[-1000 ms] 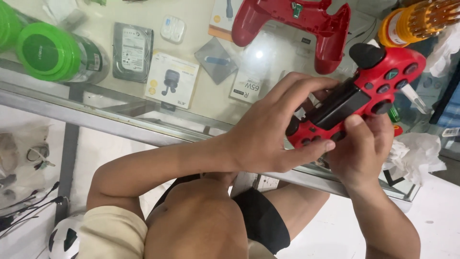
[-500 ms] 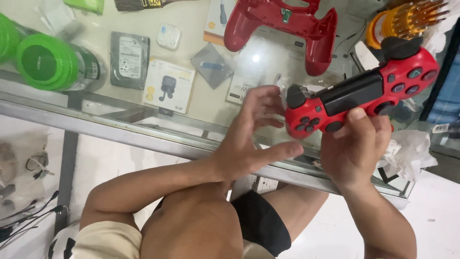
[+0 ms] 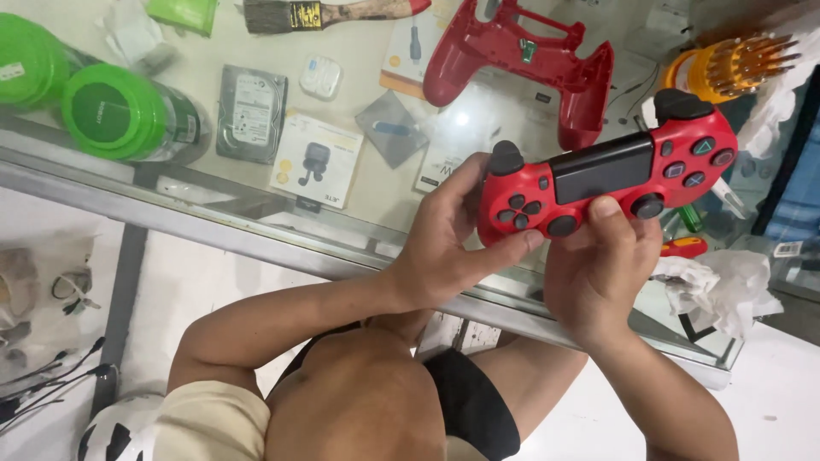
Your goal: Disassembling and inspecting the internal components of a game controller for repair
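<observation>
Glass-topped bench (image 3: 256, 226) fills the upper view, white floor below it. I've got the red gamepad (image 3: 606, 175) in both hands, above the bench's near edge, at about 2 o'clock from frame centre, face up toward me.

Left hand (image 3: 448, 243) sits at the pad's 9 o'clock: fingers wrapped behind the left grip, thumb lying under its lower edge, closed on it.

Right hand (image 3: 598, 273) sits at the pad's 6 o'clock, curled, thumb tip pressed on the face between the two sticks; the rest of its grip is hidden.

Empty red shell half (image 3: 521, 60) lies on the glass at 12 o'clock of the pad, apart from it. Green tubs (image 3: 111, 111) far off at 9 o'clock. Crumpled white tissue (image 3: 722, 286) at 4 o'clock, near my right wrist.
</observation>
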